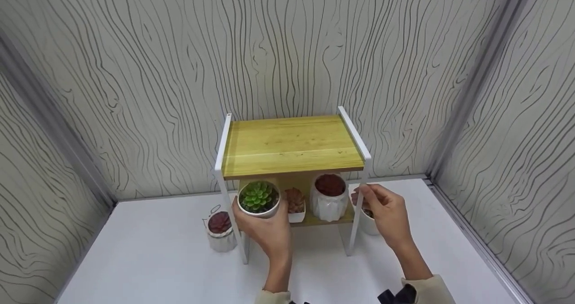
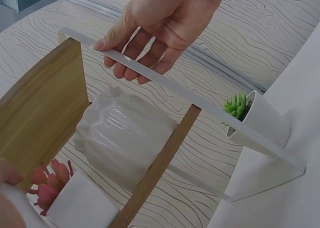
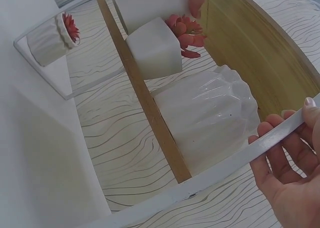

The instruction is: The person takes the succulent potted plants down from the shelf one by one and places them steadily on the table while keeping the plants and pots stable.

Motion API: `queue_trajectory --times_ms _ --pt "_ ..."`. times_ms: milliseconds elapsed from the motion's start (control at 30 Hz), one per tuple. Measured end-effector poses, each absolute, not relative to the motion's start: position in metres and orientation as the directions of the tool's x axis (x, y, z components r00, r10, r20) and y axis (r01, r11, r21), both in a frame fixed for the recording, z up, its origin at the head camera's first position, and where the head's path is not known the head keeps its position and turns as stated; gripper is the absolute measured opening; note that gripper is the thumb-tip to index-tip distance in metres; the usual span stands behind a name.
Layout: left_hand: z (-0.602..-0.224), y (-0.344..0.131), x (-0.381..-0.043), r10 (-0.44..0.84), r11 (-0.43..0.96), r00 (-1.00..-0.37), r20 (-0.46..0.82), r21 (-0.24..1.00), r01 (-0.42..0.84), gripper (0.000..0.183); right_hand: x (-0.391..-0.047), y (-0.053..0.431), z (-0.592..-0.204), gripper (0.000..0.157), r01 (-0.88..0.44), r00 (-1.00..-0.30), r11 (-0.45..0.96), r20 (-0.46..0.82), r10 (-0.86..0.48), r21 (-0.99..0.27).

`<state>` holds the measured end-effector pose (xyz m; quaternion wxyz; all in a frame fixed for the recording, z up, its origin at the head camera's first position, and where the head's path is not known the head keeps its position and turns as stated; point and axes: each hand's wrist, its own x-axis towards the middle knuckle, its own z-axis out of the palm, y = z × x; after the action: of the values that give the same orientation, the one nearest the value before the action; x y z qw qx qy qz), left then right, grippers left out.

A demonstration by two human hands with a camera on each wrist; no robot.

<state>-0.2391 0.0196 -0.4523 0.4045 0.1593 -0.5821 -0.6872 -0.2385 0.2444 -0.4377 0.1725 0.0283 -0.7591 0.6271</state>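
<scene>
My left hand (image 1: 268, 235) holds a round white pot with a green succulent (image 1: 258, 197) at the left end of the shelf's lower board. In the right wrist view that white pot (image 3: 147, 9) is beside the lower board (image 3: 145, 103); whether its base touches is unclear. My right hand (image 1: 391, 214) pinches the white right front post (image 1: 358, 214) of the small two-tier shelf. On the lower board stand a square white pot with a reddish succulent (image 1: 295, 204) and a larger ridged white pot (image 1: 329, 205).
The shelf's wooden top board (image 1: 292, 144) spans two white metal frames. On the white table (image 1: 157, 250), a white pot with a dark red succulent (image 1: 221, 231) stands left of the shelf. Another white pot (image 1: 369, 225) stands to the right, partly behind my right hand.
</scene>
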Motion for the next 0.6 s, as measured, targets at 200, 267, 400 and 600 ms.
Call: queue_trajectory --times_ms 200,267,400,600 --pt "-0.451 0.019 -0.233 -0.720 -0.013 -0.646 0.255 0.925 0.381 0.107 -0.238 0.244 -0.438 0.029 -0.254 -0.940 0.216 0.293 0.174 -0.943" --pt "-0.451 0.019 -0.230 -0.714 -0.010 -0.651 0.257 0.926 0.377 0.107 -0.238 0.244 -0.438 0.029 -0.256 -0.938 0.225 0.298 0.176 -0.940" --pt "-0.450 0.019 -0.226 -0.704 0.001 -0.660 0.261 0.930 0.367 0.108 -0.239 0.244 -0.438 0.029 -0.263 -0.934 0.237 0.308 0.182 -0.935" --pt "-0.446 0.019 -0.220 -0.699 0.005 -0.666 0.260 0.933 0.360 0.110 -0.240 0.244 -0.439 0.030 -0.253 -0.938 0.220 0.295 0.184 -0.942"
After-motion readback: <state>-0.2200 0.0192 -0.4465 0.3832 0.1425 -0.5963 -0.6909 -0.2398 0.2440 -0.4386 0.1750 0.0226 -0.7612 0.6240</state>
